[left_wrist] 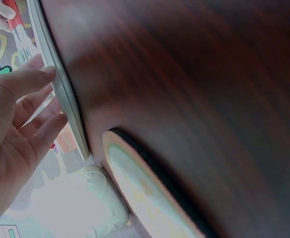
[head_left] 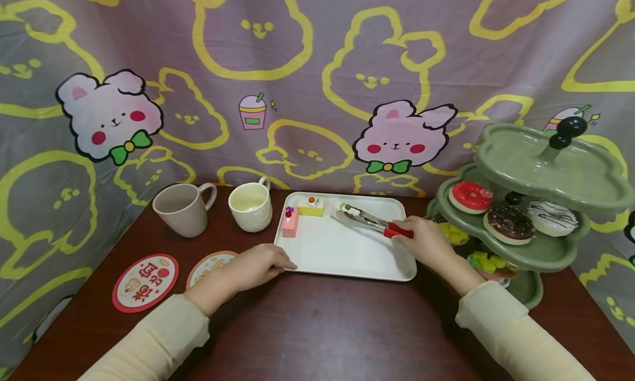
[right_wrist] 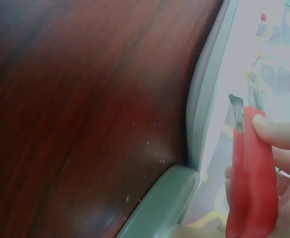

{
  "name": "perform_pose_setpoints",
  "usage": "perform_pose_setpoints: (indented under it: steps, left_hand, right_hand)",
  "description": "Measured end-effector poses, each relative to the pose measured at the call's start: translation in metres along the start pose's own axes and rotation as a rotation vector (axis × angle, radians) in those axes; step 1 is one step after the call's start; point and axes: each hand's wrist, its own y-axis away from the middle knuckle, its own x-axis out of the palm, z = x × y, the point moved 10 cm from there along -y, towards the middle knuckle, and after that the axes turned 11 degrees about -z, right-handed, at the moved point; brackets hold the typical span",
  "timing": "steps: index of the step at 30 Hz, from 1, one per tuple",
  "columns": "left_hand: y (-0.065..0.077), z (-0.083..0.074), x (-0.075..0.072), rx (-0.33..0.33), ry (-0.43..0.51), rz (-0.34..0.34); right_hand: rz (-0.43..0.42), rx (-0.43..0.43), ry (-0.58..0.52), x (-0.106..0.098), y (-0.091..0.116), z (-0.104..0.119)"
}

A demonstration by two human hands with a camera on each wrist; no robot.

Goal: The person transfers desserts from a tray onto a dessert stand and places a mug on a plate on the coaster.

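My left hand (head_left: 260, 265) pinches the front left rim of a white rectangular tray (head_left: 342, 254), its thumb (left_wrist: 38, 79) against the outer edge. Red-handled metal tongs (head_left: 397, 229) are gripped in my right hand (head_left: 426, 239), over the tray's right half. Their tips lie beside a small pale toy cake (head_left: 350, 209) with a green topping; whether they clasp it, I cannot tell. On the tray's left side sit a pink toy cake slice (head_left: 290, 225) and a yellow toy cake slice (head_left: 311, 207).
A green tiered stand (head_left: 560, 254) with toy donuts, including a red donut (head_left: 470, 197), stands at the right. To the left are a grey mug (head_left: 181, 213), a cream cup (head_left: 250, 207), a red-rimmed coaster (head_left: 145, 283) and an orange-rimmed coaster (head_left: 205, 266). A patterned curtain hangs behind.
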Motion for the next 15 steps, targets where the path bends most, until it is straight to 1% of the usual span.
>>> perform_pose_setpoints:
  steps: [6, 8, 15]
  left_hand:
    - [0.001, 0.000, -0.001, -0.012, -0.002, 0.003]
    - [0.001, 0.001, 0.000, -0.022, -0.005, 0.007]
    - [0.001, 0.002, 0.001, -0.020, 0.002, 0.009]
  right_hand:
    - [-0.005, -0.033, -0.011, -0.008, 0.008, 0.002]
    - [-0.008, -0.036, -0.008, -0.011, 0.011, 0.003]
    - [-0.041, -0.044, 0.012, -0.024, 0.020, 0.005]
